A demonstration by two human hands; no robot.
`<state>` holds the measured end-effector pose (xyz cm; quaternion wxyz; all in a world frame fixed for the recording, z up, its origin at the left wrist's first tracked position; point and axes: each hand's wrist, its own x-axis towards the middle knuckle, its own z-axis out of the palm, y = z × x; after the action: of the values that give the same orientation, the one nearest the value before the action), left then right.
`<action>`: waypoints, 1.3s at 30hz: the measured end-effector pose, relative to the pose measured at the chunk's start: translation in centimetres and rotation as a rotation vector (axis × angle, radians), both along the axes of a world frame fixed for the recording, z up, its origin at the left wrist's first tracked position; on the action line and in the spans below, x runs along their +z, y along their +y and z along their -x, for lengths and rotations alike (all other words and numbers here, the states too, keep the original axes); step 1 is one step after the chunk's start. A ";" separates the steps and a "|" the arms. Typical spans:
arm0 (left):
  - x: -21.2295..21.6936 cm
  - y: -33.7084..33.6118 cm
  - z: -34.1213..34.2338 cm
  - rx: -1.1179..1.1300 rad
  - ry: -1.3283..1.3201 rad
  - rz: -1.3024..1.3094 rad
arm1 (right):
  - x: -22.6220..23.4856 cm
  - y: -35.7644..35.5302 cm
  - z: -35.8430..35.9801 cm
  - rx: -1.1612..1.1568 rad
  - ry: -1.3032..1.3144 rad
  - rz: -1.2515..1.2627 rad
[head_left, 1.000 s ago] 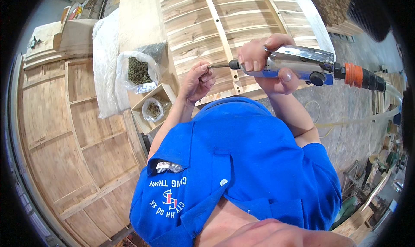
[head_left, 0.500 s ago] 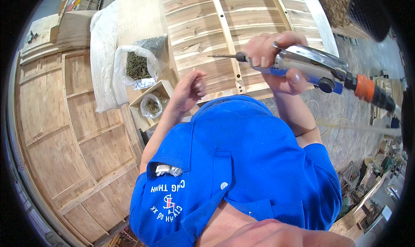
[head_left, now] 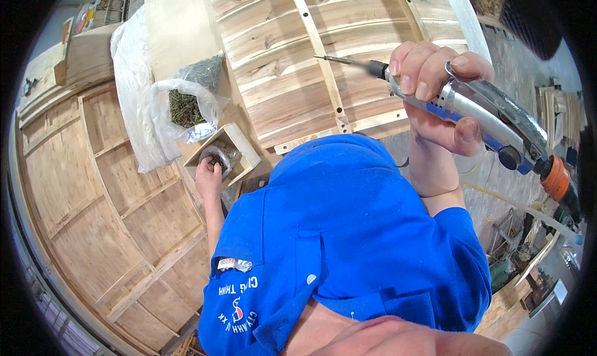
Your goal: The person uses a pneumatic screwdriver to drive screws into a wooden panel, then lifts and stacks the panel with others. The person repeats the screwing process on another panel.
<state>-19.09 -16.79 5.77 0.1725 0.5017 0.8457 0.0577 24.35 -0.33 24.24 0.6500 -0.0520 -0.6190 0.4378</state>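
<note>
My right hand point(head_left: 429, 85) is wrapped round a silver and blue air screwdriver point(head_left: 497, 129), held up over the right side of the slatted wooden panel point(head_left: 267, 76). Its thin bit points left, and an orange and black hose fitting is at the rear. My left hand point(head_left: 209, 175) reaches into a small open wooden box point(head_left: 250, 155), its fingers in a clear plastic bag point(head_left: 227, 154) of small screws. The fingertips are hidden there, so whether they grip anything does not show. Just beyond the box lies a larger open bag of dark screws point(head_left: 185, 109).
White plastic sheeting point(head_left: 134, 101) lies left of the bags, beside a pale board point(head_left: 181, 26). A large framed wooden panel point(head_left: 93, 213) fills the left. Battens with holes point(head_left: 317, 42) cross the slatted panel. A hose point(head_left: 522, 210) trails at right among stacked wood and clutter.
My left hand has moved left and down from the panel's edge into the box. My right hand, with the screwdriver, has shifted right, and the tool's rear end has swung lower.
</note>
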 end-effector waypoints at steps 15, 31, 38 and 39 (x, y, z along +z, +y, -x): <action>-0.4 -0.1 0.5 0.017 -0.142 -0.041 | -1.7 1.4 -1.4 0.014 -0.052 0.012; 1.4 -0.5 1.8 0.763 -1.544 -0.330 | -1.0 0.5 0.1 0.071 0.012 0.089; 4.4 5.5 -7.0 0.533 -1.750 -0.238 | 0.2 -0.2 0.9 0.115 -0.021 0.071; 4.3 6.8 -8.7 0.488 -1.790 -0.191 | 0.4 -0.4 1.0 0.105 -0.025 0.089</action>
<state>-10.43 -9.99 10.10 0.7013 0.0906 0.4715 0.5268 23.33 -0.70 24.65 0.6154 -0.0537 -0.6088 0.4978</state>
